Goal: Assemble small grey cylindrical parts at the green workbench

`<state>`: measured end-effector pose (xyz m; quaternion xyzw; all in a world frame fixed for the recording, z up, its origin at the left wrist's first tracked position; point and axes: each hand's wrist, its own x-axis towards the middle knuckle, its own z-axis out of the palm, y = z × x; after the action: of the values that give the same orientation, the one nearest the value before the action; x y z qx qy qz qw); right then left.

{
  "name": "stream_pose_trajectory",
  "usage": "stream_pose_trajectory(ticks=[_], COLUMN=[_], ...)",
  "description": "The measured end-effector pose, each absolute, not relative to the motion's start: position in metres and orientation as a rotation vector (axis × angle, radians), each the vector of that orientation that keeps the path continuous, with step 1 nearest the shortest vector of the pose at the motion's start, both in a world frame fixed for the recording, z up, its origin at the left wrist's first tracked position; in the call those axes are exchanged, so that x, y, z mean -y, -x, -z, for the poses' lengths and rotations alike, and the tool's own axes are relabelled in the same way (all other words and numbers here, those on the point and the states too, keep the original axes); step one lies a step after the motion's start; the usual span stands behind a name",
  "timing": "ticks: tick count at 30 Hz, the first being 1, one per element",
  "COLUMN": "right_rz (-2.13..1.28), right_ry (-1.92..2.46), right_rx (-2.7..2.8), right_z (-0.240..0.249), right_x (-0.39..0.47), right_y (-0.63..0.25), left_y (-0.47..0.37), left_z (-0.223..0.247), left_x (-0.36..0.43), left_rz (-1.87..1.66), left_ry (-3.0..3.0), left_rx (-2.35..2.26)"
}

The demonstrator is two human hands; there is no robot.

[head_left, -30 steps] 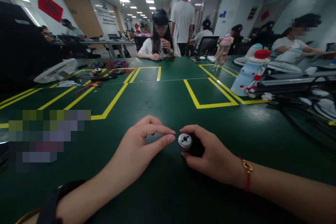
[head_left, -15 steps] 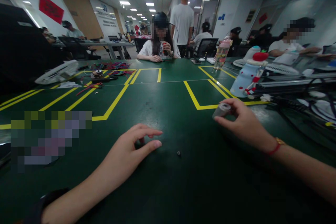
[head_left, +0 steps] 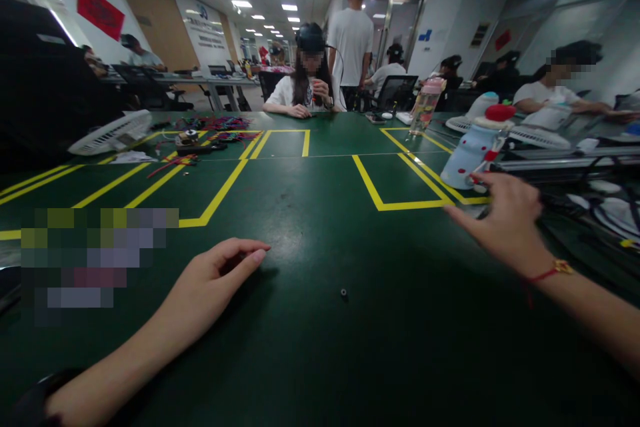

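Note:
My left hand (head_left: 217,277) is low over the green table (head_left: 300,360) at centre left, its thumb and index fingertips together and nothing visible between them. Right of centre, my right hand (head_left: 507,223) has its thumb and fingers spread apart, with no object visible in its grasp. Its fingers are near a light blue bottle with a red top (head_left: 467,157). The grey cylinder from the earlier frame cannot be made out. A tiny dark ring-shaped part (head_left: 344,294) lies on the table between the hands.
Yellow tape lines (head_left: 367,180) mark the table. Red and dark wires (head_left: 225,127) and a white fan (head_left: 115,133) lie at far left. A clear bottle (head_left: 426,107) stands at the back; black cables (head_left: 575,227) are at right. A person (head_left: 310,80) sits opposite.
My right hand has moved right toward the blue bottle and opened; the grey cylinder is no longer seen in it. My left hand has moved left and its fingertips have closed together.

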<state>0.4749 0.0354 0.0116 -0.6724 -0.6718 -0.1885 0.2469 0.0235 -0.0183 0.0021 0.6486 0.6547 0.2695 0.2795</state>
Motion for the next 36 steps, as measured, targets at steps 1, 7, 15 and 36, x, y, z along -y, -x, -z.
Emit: stream_pose_trajectory(ticks=[1, 7, 15, 36], right_rz=[0.413, -0.404, 0.134, 0.276], right_ry=[1.763, 1.155, 1.52, 2.355], right_rx=[1.967, 2.567, 2.156, 1.582], right_z=[-0.011, -0.005, -0.036, -0.047], right_x=[-0.026, 0.023, -0.032, -0.058], right_y=[-0.451, -0.335, -0.424, -0.575], left_y=[-0.024, -0.024, -0.024, -0.028], left_z=[-0.002, 0.0, -0.002, -0.006], left_x=[0.018, 0.019, 0.02, 0.021], left_rz=[-0.727, -0.759, -0.78, -0.737], left_ry=[-1.734, -1.697, -1.691, -1.691], left_rx=[-1.757, -1.771, -1.777, -1.811])
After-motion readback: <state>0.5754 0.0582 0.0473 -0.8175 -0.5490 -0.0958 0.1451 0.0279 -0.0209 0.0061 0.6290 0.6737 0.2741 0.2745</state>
